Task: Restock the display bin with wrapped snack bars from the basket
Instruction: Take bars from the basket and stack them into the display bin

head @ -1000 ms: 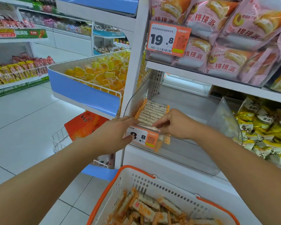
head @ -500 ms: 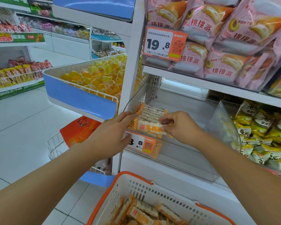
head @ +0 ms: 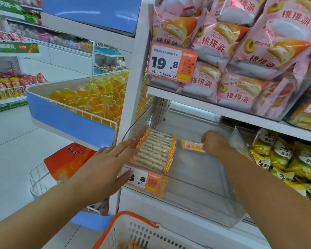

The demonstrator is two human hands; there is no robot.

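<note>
A clear plastic display bin (head: 201, 178) sits on the middle shelf. Along its left side lies a row of several wrapped snack bars (head: 153, 151), white with orange checked ends. My left hand (head: 104, 169) reaches to the bin's left wall with straight fingers, touching the row's left end. My right hand (head: 214, 142) is inside the bin and grips a single wrapped snack bar (head: 191, 145) just right of the row. The white basket (head: 133, 232) with an orange rim is at the bottom edge, and a few bars show inside it.
An orange price tag (head: 144, 180) hangs on the bin's front. Pink cake packs (head: 241, 56) fill the shelf above. Yellow snack packs (head: 291, 162) sit right of a clear divider. A blue bin of yellow jelly cups (head: 90, 99) juts out at left.
My right hand has lifted one bar off the row and carried it right, apart from the stack. My left hand has straightened along the row's left end. The view has shifted upward.
</note>
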